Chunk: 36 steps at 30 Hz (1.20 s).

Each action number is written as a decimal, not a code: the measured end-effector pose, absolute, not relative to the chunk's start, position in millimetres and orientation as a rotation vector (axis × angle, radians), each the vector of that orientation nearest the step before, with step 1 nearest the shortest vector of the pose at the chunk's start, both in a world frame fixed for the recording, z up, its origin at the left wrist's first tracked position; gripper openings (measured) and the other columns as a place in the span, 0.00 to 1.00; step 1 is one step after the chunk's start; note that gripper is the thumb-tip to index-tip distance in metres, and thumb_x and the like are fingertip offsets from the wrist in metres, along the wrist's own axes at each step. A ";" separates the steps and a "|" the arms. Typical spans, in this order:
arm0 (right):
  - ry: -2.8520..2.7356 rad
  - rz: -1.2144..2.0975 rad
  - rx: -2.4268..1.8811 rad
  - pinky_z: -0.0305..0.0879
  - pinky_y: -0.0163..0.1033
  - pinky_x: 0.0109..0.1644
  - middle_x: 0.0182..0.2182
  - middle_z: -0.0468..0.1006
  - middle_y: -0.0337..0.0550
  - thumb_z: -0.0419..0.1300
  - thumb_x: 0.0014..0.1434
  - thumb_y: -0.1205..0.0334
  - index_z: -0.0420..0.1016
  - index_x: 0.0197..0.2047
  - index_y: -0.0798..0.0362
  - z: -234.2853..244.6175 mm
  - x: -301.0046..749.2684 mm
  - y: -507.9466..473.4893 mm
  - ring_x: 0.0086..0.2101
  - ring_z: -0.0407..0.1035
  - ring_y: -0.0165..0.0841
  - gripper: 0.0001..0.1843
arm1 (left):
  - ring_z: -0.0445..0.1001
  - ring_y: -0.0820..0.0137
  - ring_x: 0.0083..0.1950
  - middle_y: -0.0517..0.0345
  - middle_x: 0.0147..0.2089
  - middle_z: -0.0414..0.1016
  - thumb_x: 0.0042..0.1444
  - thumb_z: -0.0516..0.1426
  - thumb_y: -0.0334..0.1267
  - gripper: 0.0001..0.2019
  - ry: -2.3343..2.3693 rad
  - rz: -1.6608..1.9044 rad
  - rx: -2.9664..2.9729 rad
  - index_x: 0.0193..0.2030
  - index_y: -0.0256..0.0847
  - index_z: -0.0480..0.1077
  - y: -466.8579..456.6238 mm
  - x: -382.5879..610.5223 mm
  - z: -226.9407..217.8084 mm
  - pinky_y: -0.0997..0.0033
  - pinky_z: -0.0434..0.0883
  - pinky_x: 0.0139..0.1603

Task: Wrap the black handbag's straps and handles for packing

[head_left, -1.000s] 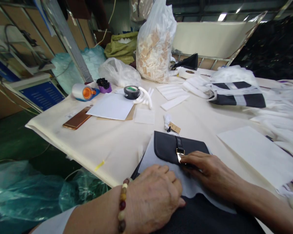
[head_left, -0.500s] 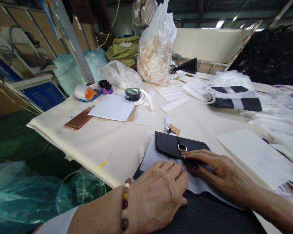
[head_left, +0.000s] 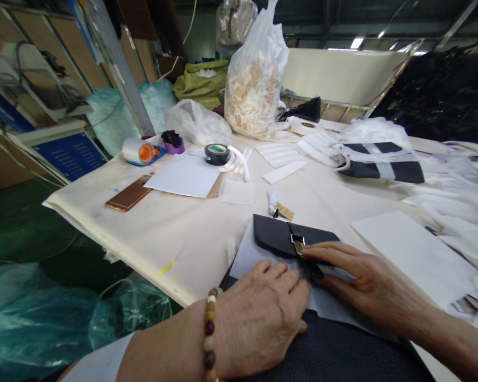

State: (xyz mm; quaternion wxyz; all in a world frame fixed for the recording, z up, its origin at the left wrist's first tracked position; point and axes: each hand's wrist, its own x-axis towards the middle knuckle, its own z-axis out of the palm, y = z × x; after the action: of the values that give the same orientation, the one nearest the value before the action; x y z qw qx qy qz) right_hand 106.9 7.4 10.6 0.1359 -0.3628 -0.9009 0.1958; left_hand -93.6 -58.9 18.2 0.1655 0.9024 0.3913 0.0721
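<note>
A black leather bag point(head_left: 342, 350) lies in front of me at the table's near edge, its far part folded up as a flap point(head_left: 273, 233). On the flap sits a gold buckle point(head_left: 298, 243) with a short black strap. Thin white tissue paper point(head_left: 245, 252) is spread between flap and bag body. My left hand point(head_left: 263, 313), wearing a bead bracelet, rests palm down with fingers stretched over the paper and bag. My right hand point(head_left: 366, 276) grips the strap's end point(head_left: 314, 269) below the buckle, fingertips on the flap's edge; the thumb is partly hidden.
A tagged small item point(head_left: 283, 210) lies just beyond the bag. To the left are a phone point(head_left: 129, 193), white sheets point(head_left: 187, 175) and black tape point(head_left: 217, 154). A wrapped black bag point(head_left: 382, 164) and a white sheet point(head_left: 414, 254) lie right. Behind stands a filled plastic sack point(head_left: 255, 85).
My left hand has shifted very slightly right. The right fingers have moved a little at the flap's edge, showing more of the strap end. The bag stays in place.
</note>
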 end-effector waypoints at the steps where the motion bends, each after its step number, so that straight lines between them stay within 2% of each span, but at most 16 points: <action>1: -2.623 0.549 -1.042 0.66 0.39 0.48 0.42 0.75 0.43 0.52 0.56 0.64 0.71 0.44 0.51 11.1 105.1 7.6 0.43 0.69 0.33 0.13 | 0.64 0.60 0.54 0.49 0.55 0.65 0.59 0.49 0.40 0.18 1.114 0.210 2.572 0.54 0.34 0.58 -58.9 -93.6 17.8 0.58 0.63 0.53; 5: -2.568 0.582 -1.135 0.67 0.36 0.44 0.38 0.77 0.43 0.48 0.59 0.61 0.72 0.42 0.52 13.0 98.9 8.1 0.39 0.71 0.32 0.13 | 0.64 0.60 0.54 0.49 0.54 0.66 0.59 0.48 0.40 0.17 1.108 0.249 2.579 0.53 0.34 0.59 -58.6 -93.8 16.2 0.57 0.62 0.53; 10: -2.458 0.697 -1.306 0.67 0.35 0.38 0.34 0.78 0.40 0.48 0.58 0.57 0.72 0.40 0.50 15.1 96.3 8.9 0.34 0.72 0.32 0.14 | 0.65 0.60 0.52 0.52 0.50 0.69 0.58 0.49 0.39 0.14 1.087 0.213 2.568 0.48 0.35 0.62 -57.7 -93.1 15.7 0.56 0.63 0.53; 15: -2.383 0.766 -1.358 0.66 0.36 0.39 0.35 0.77 0.39 0.48 0.58 0.55 0.72 0.39 0.49 14.6 97.2 9.2 0.35 0.71 0.33 0.14 | 0.65 0.61 0.51 0.53 0.47 0.69 0.58 0.49 0.39 0.11 1.084 0.206 2.566 0.45 0.36 0.63 -58.0 -93.2 14.7 0.55 0.62 0.53; 21: -2.453 0.716 -1.320 0.67 0.37 0.37 0.33 0.77 0.40 0.47 0.59 0.56 0.71 0.38 0.49 13.4 97.5 9.3 0.33 0.71 0.34 0.13 | 0.66 0.62 0.50 0.52 0.46 0.70 0.58 0.49 0.38 0.11 1.086 0.206 2.565 0.45 0.36 0.63 -58.2 -93.1 16.6 0.57 0.61 0.53; 28: -2.735 0.669 -1.213 0.65 0.39 0.33 0.28 0.73 0.43 0.44 0.61 0.62 0.70 0.33 0.53 -2.3 94.0 2.0 0.29 0.68 0.34 0.15 | 0.66 0.61 0.50 0.50 0.45 0.70 0.59 0.49 0.40 0.12 1.051 0.122 2.571 0.44 0.35 0.64 -56.2 -95.4 11.4 0.57 0.61 0.52; 32: -2.659 0.746 -1.225 0.65 0.39 0.37 0.31 0.72 0.43 0.45 0.62 0.61 0.70 0.36 0.52 -4.0 96.4 1.6 0.33 0.68 0.33 0.13 | 0.66 0.61 0.49 0.50 0.45 0.71 0.59 0.48 0.40 0.12 1.040 0.121 2.567 0.43 0.35 0.65 -55.5 -96.3 8.8 0.57 0.61 0.52; 34: -2.655 0.695 -1.187 0.65 0.41 0.40 0.35 0.71 0.44 0.47 0.60 0.63 0.69 0.41 0.52 -4.4 97.7 4.1 0.37 0.66 0.34 0.11 | 0.66 0.61 0.50 0.50 0.45 0.70 0.59 0.48 0.40 0.12 1.043 0.130 2.568 0.44 0.35 0.65 -55.7 -95.9 9.6 0.57 0.61 0.52; 36: -2.689 0.568 -1.148 0.64 0.44 0.45 0.41 0.70 0.46 0.51 0.58 0.66 0.67 0.47 0.51 -6.5 98.0 7.2 0.42 0.65 0.36 0.14 | 0.66 0.61 0.50 0.50 0.46 0.70 0.59 0.48 0.40 0.12 1.055 0.138 2.575 0.44 0.35 0.65 -56.2 -95.5 10.5 0.58 0.61 0.51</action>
State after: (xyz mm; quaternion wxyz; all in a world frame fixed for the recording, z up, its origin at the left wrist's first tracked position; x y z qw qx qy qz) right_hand 98.0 7.2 -6.5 0.0815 -0.3840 -0.8998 0.1902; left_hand -95.5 -56.2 10.5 0.1767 0.9097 0.3726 0.0486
